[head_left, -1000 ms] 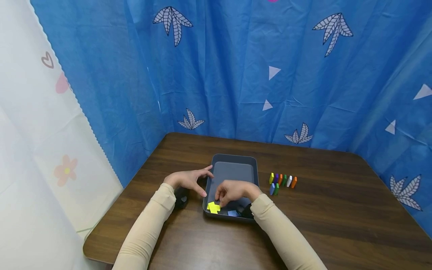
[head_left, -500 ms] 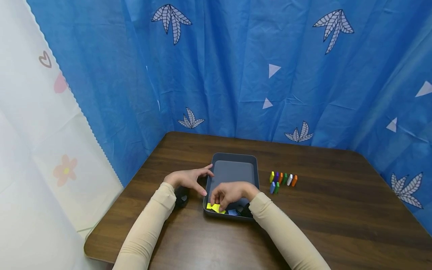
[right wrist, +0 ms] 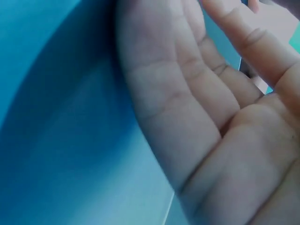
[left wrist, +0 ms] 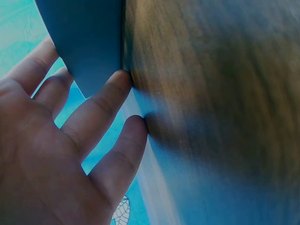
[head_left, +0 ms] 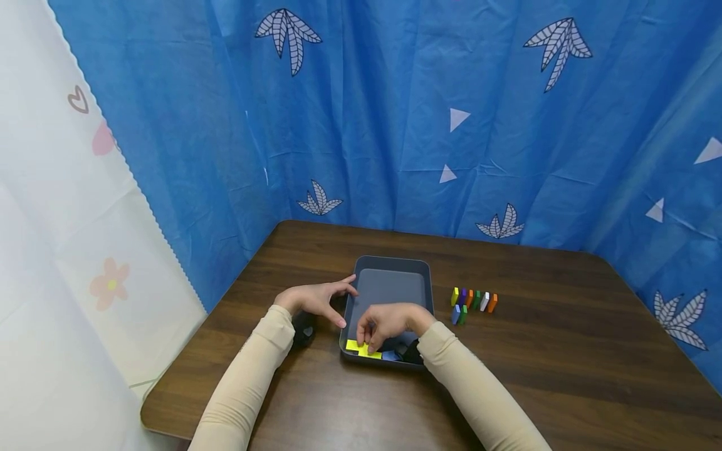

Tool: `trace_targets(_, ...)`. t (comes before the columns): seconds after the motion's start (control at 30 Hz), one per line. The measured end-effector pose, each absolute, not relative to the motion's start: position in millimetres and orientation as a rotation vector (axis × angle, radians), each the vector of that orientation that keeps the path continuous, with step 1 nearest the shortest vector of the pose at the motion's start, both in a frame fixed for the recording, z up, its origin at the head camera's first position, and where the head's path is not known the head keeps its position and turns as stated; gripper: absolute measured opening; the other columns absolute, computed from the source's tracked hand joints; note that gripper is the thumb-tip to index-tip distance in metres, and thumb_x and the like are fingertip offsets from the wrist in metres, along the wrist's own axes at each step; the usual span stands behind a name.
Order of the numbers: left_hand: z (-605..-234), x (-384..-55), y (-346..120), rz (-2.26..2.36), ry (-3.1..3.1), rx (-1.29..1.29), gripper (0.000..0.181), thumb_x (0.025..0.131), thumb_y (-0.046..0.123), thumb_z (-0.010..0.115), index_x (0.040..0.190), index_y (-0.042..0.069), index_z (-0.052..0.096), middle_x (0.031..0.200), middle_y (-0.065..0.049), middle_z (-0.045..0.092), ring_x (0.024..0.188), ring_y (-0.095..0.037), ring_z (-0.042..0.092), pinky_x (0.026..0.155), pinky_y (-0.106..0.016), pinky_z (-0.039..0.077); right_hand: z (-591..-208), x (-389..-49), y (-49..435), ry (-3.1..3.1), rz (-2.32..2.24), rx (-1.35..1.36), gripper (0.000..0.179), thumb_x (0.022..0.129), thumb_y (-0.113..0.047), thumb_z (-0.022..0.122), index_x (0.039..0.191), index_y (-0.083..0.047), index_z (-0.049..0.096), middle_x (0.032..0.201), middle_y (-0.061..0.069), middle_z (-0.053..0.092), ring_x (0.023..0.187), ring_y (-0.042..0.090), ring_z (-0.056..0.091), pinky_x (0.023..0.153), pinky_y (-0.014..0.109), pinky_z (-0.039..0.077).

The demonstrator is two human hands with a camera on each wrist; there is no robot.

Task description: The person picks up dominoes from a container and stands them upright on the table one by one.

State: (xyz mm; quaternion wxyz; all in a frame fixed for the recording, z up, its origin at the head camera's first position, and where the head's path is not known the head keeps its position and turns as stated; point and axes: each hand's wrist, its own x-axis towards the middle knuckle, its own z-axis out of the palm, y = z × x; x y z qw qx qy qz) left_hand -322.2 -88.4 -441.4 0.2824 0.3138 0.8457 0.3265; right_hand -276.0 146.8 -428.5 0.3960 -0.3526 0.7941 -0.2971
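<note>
In the head view, a dark grey tray (head_left: 389, 285) lies on the table, with yellow domino-like tiles (head_left: 353, 345) in its near left corner. My right hand (head_left: 389, 321) is inside the tray, its thumb and index finger pinching a yellow tile (head_left: 370, 354) near the front wall. Beside that, a light-blue tile (head_left: 389, 356) lies flat, partly covered by the right wrist's dark camera. My left hand (head_left: 318, 299), fingers spread, touches the tray's left side; in the left wrist view its fingers (left wrist: 105, 105) reach along the tray wall (left wrist: 89, 42). The right wrist view hides the tiles behind curled fingers (right wrist: 164, 89).
Right of the tray, several coloured tiles (head_left: 477, 300) stand on edge in a row, with a light-blue tile (head_left: 455, 314) and a green tile (head_left: 463, 315) in front. The wooden table (head_left: 553, 351) ends at a blue curtain (head_left: 383, 125) behind.
The yellow tiles, overlapping like a cross a second ago, now lie more spread out, one shifted right along the tray's front. My right hand moved slightly with it; the left stayed in place.
</note>
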Motion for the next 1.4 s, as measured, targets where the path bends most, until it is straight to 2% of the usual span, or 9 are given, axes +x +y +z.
trace_targets(0.2,-441.9,-322.9,-88.4,0.863,2.281,0.842,0.078,0.082,0.033,0.084,0.148,0.018,0.045,0.171,0.004,-0.002,0.154,-0.032,0.022,0.122,-0.052,0.028,-428.5,-277.5,148.7,1.961,-0.797,-0.845,0.014,0.088,0.005,0.070,0.098,-0.005,0.071,0.083,-0.001,0.068,0.072,0.011,0.060,0.070,0.024,0.056)
trace_targets(0.47,-440.7,-323.5,-88.2,0.857,2.280,0.859,0.078,0.083,0.033,0.083,0.149,0.017,0.044,0.171,0.001,-0.002,0.153,-0.033,0.023,0.122,-0.051,0.028,-428.2,-279.3,149.9,1.900,-0.781,-0.859,0.014,0.088,0.006,0.068,0.099,-0.001,0.070,0.081,-0.002,0.070,0.070,0.009,0.061,0.068,0.023,0.056)
trace_targets(1.1,-443.2,-321.6,-88.8,0.871,2.268,0.852,0.076,0.084,0.031,0.082,0.149,0.018,0.045,0.171,0.002,-0.002,0.154,-0.033,0.022,0.122,-0.053,0.027,-426.7,-276.8,150.7,1.871,-0.763,-0.885,0.024,0.088,0.010,0.061,0.106,-0.002,0.071,0.077,-0.002,0.064,0.069,0.010,0.056,0.066,0.022,0.053)
trace_targets(1.4,-441.3,-321.2,-88.3,0.873,2.266,0.856,0.076,0.084,0.030,0.082,0.149,0.018,0.045,0.171,0.000,-0.003,0.154,-0.034,0.023,0.121,-0.053,0.027,-425.3,-277.4,151.3,1.864,-0.723,-0.892,0.029,0.085,0.014,0.058,0.107,0.000,0.071,0.075,-0.002,0.061,0.066,0.010,0.053,0.063,0.021,0.050)
